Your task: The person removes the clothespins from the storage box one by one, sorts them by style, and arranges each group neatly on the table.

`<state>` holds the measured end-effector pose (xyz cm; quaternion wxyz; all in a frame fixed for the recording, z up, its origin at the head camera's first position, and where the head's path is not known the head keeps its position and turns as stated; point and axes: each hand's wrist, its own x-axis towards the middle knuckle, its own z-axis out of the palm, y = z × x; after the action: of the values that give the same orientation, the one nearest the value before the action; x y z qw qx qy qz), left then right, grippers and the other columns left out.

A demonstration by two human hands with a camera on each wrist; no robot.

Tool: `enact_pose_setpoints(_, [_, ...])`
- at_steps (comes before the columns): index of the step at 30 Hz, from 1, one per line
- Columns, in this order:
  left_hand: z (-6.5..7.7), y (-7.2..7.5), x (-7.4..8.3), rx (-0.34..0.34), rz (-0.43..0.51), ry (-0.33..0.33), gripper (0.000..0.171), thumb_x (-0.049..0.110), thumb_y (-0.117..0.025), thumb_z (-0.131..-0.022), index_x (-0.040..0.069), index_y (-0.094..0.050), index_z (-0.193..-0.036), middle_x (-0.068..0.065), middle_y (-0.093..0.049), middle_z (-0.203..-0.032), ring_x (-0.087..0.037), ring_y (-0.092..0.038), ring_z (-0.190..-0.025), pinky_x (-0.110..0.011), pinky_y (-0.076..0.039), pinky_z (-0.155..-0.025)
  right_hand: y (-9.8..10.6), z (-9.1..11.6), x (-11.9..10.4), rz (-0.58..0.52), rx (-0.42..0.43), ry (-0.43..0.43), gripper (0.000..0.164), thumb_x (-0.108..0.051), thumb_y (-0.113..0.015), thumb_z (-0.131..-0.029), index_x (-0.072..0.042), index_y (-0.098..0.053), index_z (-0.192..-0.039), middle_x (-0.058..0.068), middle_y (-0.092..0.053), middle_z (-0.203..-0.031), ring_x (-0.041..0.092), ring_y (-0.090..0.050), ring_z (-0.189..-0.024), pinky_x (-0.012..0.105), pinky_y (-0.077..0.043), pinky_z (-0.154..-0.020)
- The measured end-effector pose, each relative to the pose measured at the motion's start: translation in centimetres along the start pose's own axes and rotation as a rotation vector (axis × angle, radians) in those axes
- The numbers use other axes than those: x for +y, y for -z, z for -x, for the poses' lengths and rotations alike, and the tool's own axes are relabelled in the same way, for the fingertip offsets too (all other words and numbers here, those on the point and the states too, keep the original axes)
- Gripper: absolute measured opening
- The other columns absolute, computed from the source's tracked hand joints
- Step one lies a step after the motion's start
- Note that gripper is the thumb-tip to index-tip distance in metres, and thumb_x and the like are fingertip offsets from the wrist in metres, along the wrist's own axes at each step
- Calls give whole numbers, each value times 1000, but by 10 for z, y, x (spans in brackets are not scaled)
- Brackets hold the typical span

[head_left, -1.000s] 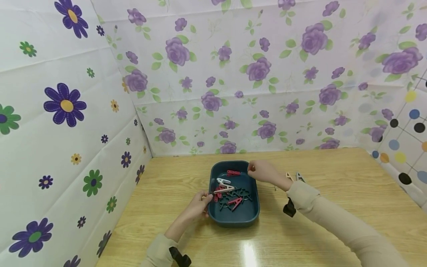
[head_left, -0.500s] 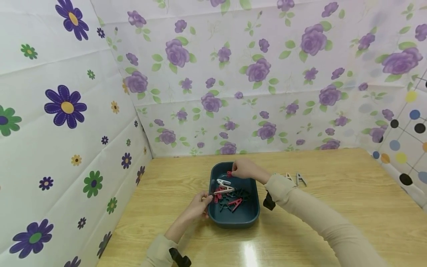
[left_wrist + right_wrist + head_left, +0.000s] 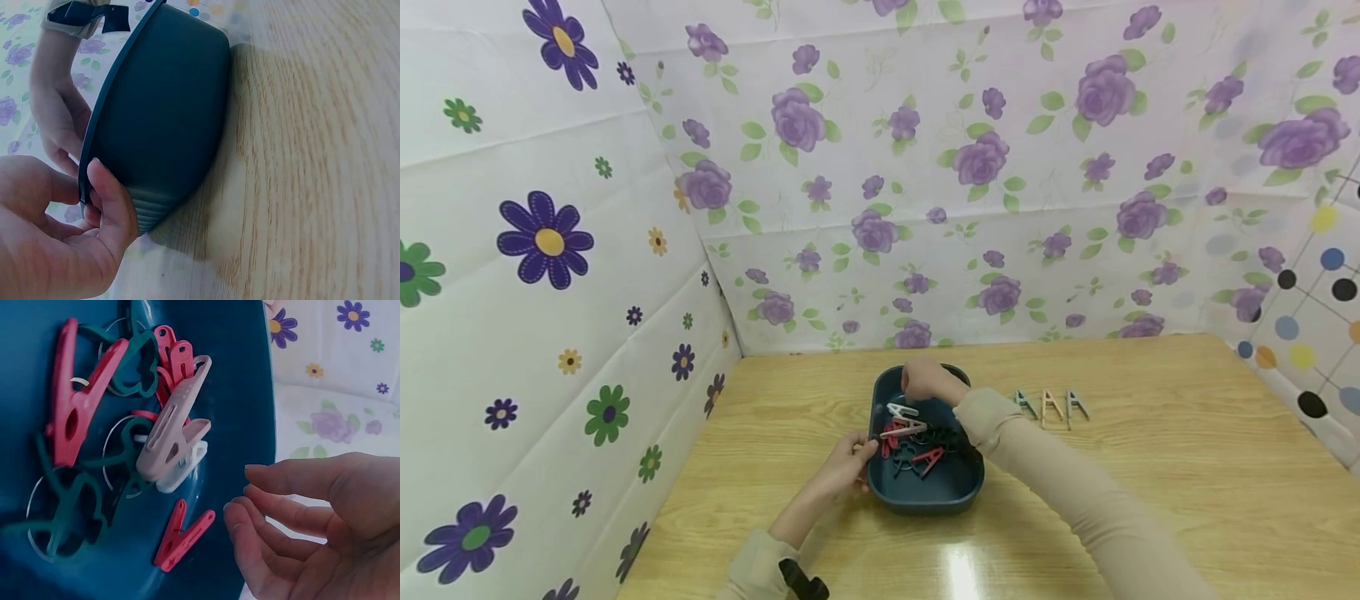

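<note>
A dark teal plastic basin (image 3: 925, 507) stands on the table. My left hand (image 3: 846, 462) grips its left rim, thumb and fingers on either side of the wall (image 3: 169, 94). Over the basin's far end hovers my right hand (image 3: 928, 379), fingers loosely bent and nothing between them. Just off its fingertips lies a small red clothespin (image 3: 181, 537), hidden by the hand in the head view. Other contents are a white clothespin (image 3: 901, 409), a pale pink clothespin (image 3: 172, 428), a larger red clothespin (image 3: 78, 394), several more red ones, and dark green flower-shaped clips (image 3: 69, 515).
Right of the basin, three clothespins lie in a row on the wooden table (image 3: 1150, 467): a green one (image 3: 1026, 405), a peach one (image 3: 1051, 406) and a grey-blue one (image 3: 1077, 407). Flower-printed cloth (image 3: 880, 208) walls the table's back and sides.
My right hand has moved left, from the basin's right rim across its far end, and now covers the red clothespin there. The clothespins on the table show fully. My left hand has stayed put.
</note>
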<state>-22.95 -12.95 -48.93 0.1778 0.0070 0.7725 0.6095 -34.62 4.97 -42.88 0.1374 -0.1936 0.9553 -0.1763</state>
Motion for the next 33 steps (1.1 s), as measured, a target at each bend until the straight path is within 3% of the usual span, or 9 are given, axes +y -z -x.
enact_pose_setpoints(5, [2,1,1,-10,-8,0,30,22,-42,-105,-5,-47,-117,-6,-54,-82,-10,-49,-58,-24,-44,-52,-7,-14,-3,-9,-70,-2,41,3,-60,-83,-11,-38,-50,-2,-26,-52,11,-17,-51,28,-23,-51])
enact_pose_setpoints(9, [2,2,1,-23,-14,-2,31,23,-41,-105,-5,-47,-115,-8,-55,-84,-11,-50,-59,-25,-44,-53,-7,-2,-15,-1,-97,-52,46,3,-55,-87,-13,-29,-52,-4,-16,-49,12,-10,-53,29,-18,-52])
enact_pose_setpoints(12, [2,2,1,-29,-22,-1,32,24,-40,-105,-5,-47,-117,-10,-55,-87,-11,-49,-60,-25,-44,-54,-14,2,-15,18,-90,-43,33,-1,-55,-91,-9,-55,-59,-4,-44,-52,11,-30,-51,26,-29,-51])
enact_pose_setpoints(14, [2,2,1,-30,-27,-3,32,24,-40,-105,-5,-47,-117,-11,-56,-88,-11,-49,-60,-25,-44,-54,-19,2,-13,26,-102,-32,20,-3,-56,-92,-8,-70,-79,-1,-65,-74,13,-53,-65,27,-41,-59])
enact_pose_setpoints(16, [2,2,1,-31,-30,-5,32,24,-40,-105,-5,-48,-117,-11,-56,-88,-10,-49,-59,-24,-44,-54,-28,-7,-8,77,-138,-18,20,-6,-56,-94,-12,-73,-102,5,-69,-106,20,-62,-92,31,-48,-75])
enact_pose_setpoints(18, [1,2,0,-32,-34,-15,31,23,-40,-105,-6,-47,-114,-11,-56,-85,-10,-49,-57,-24,-44,-53,-30,-8,-7,136,-177,3,21,-8,-55,-95,-15,-73,-104,5,-69,-112,20,-62,-102,33,-50,-84])
enact_pose_setpoints(22, [1,1,1,-34,-30,-19,32,23,-40,-105,-7,-47,-114,-9,-56,-83,-9,-49,-57,-24,-44,-53,-32,-9,-4,199,-201,20,15,-9,-58,-94,-14,-71,-88,2,-66,-89,16,-55,-79,30,-47,-74])
enact_pose_setpoints(26, [2,1,1,-25,-34,-14,33,24,-40,-105,-7,-47,-117,-9,-54,-84,-10,-48,-58,-25,-43,-53,-32,-8,0,138,-160,-15,18,-6,-64,-89,-12,-61,-71,1,-53,-70,15,-43,-64,28,-37,-60])
enact_pose_setpoints(33, [2,1,1,-21,-32,-9,34,24,-40,-105,-7,-47,-119,-10,-56,-85,-10,-50,-57,-24,-44,-53,-39,-7,10,64,-41,-153,17,-23,-75,-83,-9,-66,-80,5,-63,-77,17,-55,-65,31,-44,-59])
